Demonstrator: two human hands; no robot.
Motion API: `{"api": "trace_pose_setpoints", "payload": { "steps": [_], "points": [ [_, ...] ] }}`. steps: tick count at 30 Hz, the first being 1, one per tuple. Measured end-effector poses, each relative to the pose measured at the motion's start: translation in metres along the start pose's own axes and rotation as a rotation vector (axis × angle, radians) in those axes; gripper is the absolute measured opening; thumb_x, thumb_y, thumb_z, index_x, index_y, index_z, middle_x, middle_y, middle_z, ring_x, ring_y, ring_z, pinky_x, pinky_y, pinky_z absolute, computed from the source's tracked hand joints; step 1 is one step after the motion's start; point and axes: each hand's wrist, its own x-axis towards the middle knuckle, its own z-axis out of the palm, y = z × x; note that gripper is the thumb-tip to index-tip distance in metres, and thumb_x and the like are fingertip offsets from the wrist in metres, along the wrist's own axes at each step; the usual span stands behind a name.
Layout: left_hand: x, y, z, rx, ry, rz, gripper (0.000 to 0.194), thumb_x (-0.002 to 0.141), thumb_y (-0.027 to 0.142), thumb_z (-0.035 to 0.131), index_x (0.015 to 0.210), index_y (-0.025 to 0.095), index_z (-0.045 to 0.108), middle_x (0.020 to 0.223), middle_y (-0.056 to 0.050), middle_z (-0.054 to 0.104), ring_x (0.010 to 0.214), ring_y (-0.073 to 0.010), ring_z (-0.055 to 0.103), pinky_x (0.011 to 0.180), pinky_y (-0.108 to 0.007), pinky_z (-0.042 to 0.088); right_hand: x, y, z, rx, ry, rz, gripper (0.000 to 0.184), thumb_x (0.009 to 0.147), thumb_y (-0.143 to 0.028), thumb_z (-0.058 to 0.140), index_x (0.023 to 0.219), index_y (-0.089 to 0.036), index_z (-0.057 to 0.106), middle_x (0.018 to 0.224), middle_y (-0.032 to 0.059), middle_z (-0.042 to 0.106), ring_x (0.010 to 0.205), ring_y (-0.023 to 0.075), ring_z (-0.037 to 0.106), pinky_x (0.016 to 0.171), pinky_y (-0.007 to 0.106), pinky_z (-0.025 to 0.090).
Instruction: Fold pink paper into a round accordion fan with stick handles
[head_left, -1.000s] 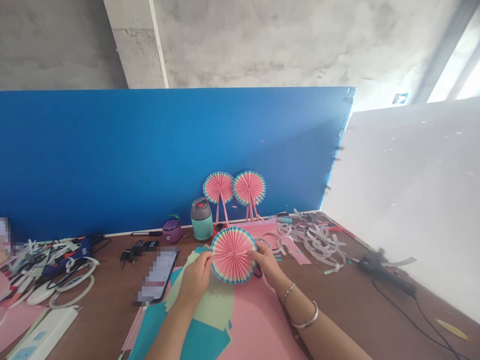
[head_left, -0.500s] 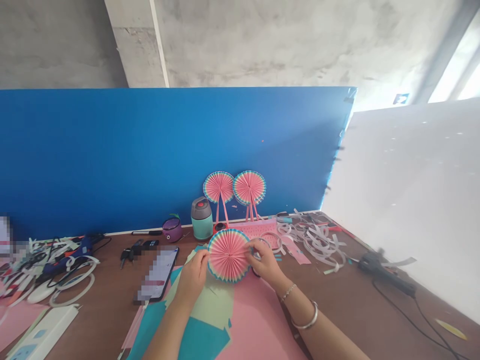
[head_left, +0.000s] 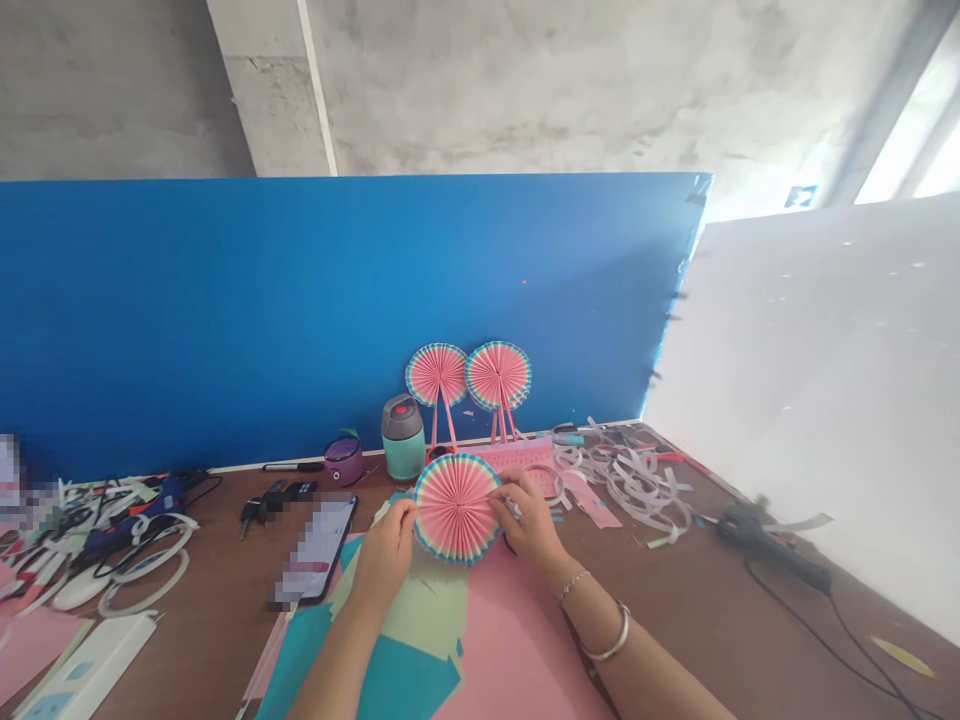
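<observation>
Between my hands is a round pleated paper fan (head_left: 456, 512), pink with a rim striped yellow, green and blue. My left hand (head_left: 388, 550) pinches its left edge. At the right edge, the fingers of my right hand (head_left: 529, 518) close on the rim. The fan is held up facing me, over a layer of pink paper (head_left: 517, 640), pale green paper (head_left: 431, 600) and teal paper (head_left: 405, 670). Two finished-looking fans on pink sticks, a left fan (head_left: 437, 375) and a right fan (head_left: 499, 376), lean on the blue partition behind.
A teal and grey flask (head_left: 403, 440), a purple cup (head_left: 345, 460) and a phone (head_left: 326, 540) stand or lie to the left. Paper strips (head_left: 637, 480) tangle at right, near a black glue gun (head_left: 772, 545) with a cable. At lower left lies a white power strip (head_left: 97, 665).
The fan has shifted very slightly left and up, and my right hand has moved slightly with it. Both hands keep their hold on its edges.
</observation>
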Motion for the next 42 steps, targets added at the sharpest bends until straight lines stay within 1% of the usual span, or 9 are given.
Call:
{"api": "trace_pose_setpoints", "payload": {
  "steps": [5,11,22,29,31,33,35,39,42],
  "points": [
    [0.000,0.001,-0.001,-0.003,-0.005,-0.005,0.024,0.092,0.031,0.031,0.091,0.022,0.052,0.076,-0.003,0.063,0.069,-0.0173,0.061,0.061,-0.025,0.041,0.000,0.004,0.001,-0.004,-0.011,0.012,0.015,0.084,-0.023,0.050,0.077,-0.020,0.063,0.102,0.0100,0.055,0.098,0.0234,0.055,0.084,0.038,0.043],
    [-0.001,0.003,0.000,0.001,-0.017,-0.021,0.024,0.092,0.032,0.032,0.089,0.022,0.053,0.072,-0.001,0.063,0.066,-0.0170,0.060,0.058,-0.024,0.039,-0.002,0.007,0.003,-0.043,-0.012,0.038,0.014,0.083,-0.022,0.052,0.075,-0.020,0.063,0.102,0.0105,0.056,0.096,0.0236,0.056,0.084,0.039,0.044],
    [-0.001,-0.004,0.004,0.020,-0.024,-0.027,0.025,0.092,0.031,0.032,0.091,0.021,0.054,0.070,-0.001,0.061,0.063,-0.0166,0.059,0.056,-0.024,0.038,-0.002,0.010,0.005,-0.038,0.022,0.029,0.014,0.082,-0.023,0.053,0.073,-0.020,0.063,0.099,0.0096,0.058,0.094,0.0229,0.057,0.083,0.038,0.044],
    [-0.001,-0.005,0.003,0.037,0.025,0.001,0.023,0.092,0.030,0.032,0.090,0.021,0.052,0.073,-0.002,0.063,0.064,-0.0166,0.061,0.057,-0.025,0.041,-0.002,0.005,0.003,-0.003,-0.002,0.125,0.010,0.078,-0.026,0.058,0.070,-0.019,0.062,0.101,0.0098,0.058,0.094,0.0239,0.057,0.080,0.037,0.045],
    [-0.001,-0.004,0.001,0.052,0.055,0.026,0.023,0.093,0.030,0.031,0.090,0.021,0.053,0.075,-0.002,0.064,0.064,-0.0165,0.062,0.056,-0.025,0.043,-0.001,0.002,0.000,0.037,-0.022,0.107,0.011,0.079,-0.025,0.055,0.071,-0.019,0.061,0.101,0.0096,0.057,0.098,0.0238,0.056,0.083,0.037,0.044],
    [-0.002,-0.003,0.001,0.064,0.099,0.075,0.023,0.093,0.029,0.032,0.091,0.021,0.053,0.078,-0.003,0.066,0.067,-0.0167,0.064,0.057,-0.025,0.045,-0.001,-0.001,-0.002,0.074,0.002,0.106,0.012,0.080,-0.026,0.052,0.074,-0.019,0.060,0.103,0.0093,0.057,0.102,0.0235,0.054,0.083,0.036,0.044],
    [-0.002,-0.001,0.001,0.081,0.145,0.153,0.023,0.092,0.028,0.033,0.092,0.021,0.054,0.081,-0.003,0.068,0.071,-0.0168,0.066,0.059,-0.025,0.048,-0.001,-0.005,-0.003,0.101,0.073,0.148,0.012,0.081,-0.029,0.050,0.083,-0.020,0.059,0.105,0.0091,0.058,0.101,0.0229,0.054,0.081,0.034,0.044],
    [-0.003,0.005,0.006,0.148,0.236,0.330,0.021,0.092,0.026,0.036,0.094,0.021,0.056,0.084,-0.003,0.071,0.073,-0.0160,0.068,0.061,-0.024,0.050,0.005,-0.017,-0.009,0.126,0.200,0.232,0.025,0.085,-0.033,0.048,0.105,-0.021,0.055,0.108,0.0095,0.058,0.101,0.0220,0.054,0.083,0.035,0.044],
    [-0.005,0.010,0.007,0.196,0.285,0.417,0.020,0.093,0.022,0.036,0.093,0.020,0.056,0.083,-0.003,0.071,0.071,-0.0145,0.068,0.061,-0.023,0.050,0.015,-0.029,-0.012,0.075,0.184,0.175,0.027,0.083,-0.032,0.050,0.107,-0.021,0.057,0.109,0.0093,0.060,0.104,0.0231,0.053,0.089,0.039,0.041]
  ]
}}
